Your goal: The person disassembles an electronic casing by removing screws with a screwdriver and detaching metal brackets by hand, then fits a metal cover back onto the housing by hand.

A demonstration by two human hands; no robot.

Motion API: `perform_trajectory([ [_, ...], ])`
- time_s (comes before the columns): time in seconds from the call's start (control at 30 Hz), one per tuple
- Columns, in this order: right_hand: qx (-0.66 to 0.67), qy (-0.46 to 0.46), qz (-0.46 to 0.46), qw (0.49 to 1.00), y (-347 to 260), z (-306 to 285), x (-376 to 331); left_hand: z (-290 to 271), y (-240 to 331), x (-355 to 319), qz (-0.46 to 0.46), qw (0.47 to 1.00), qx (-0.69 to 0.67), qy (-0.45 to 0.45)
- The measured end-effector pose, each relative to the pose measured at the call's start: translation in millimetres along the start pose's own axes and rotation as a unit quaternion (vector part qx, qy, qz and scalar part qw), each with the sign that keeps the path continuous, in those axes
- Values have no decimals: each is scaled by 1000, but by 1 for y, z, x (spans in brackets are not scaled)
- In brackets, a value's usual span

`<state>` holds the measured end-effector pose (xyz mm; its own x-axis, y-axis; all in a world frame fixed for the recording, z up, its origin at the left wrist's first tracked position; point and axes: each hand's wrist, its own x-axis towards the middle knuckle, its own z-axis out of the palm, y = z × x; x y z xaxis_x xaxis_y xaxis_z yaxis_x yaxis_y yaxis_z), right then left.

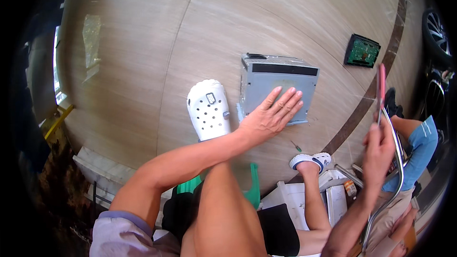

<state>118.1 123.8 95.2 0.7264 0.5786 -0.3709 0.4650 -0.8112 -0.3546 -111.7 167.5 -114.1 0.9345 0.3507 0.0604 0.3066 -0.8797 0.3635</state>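
Note:
My left hand [272,116] lies flat on a grey metal electronics box [259,88], its fingers stretched out across the near part of the top. The box has a dark strip along its far edge and rests on the floor. Off to the right, my right hand [379,150] is raised and closed round the lower end of a red-handled tool [382,85], which points upward. The tool's exact kind is hard to make out. A small green-handled screwdriver [297,147] lies on the floor near the box's front edge.
A black-framed green circuit board [363,51] lies at the far right. White clogs [208,109] are on my feet. Near me are a green stool [253,185], white cartons [290,197] and a bent metal tube [399,162]. Another person's bent leg [419,150] and a car wheel [437,31] are at right.

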Motion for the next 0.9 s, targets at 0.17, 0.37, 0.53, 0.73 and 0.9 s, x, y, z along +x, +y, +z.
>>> perform_trajectory([
  [0.17,67,106,-213,969,-93,-19,83,4,0,-3,2,1000,20,-4],
  [0.37,-32,67,-190,979,-109,23,97,8,2,-3,-5,1000,29,2],
  [0.53,-296,-184,-206,914,-76,62,74,8,2,-4,-11,1000,17,23],
  [0.73,53,-11,-164,985,-100,52,105,7,1,-5,-9,999,31,28],
  [0.9,-319,-405,-201,833,-116,90,91,7,2,-4,-9,1000,15,26],
])
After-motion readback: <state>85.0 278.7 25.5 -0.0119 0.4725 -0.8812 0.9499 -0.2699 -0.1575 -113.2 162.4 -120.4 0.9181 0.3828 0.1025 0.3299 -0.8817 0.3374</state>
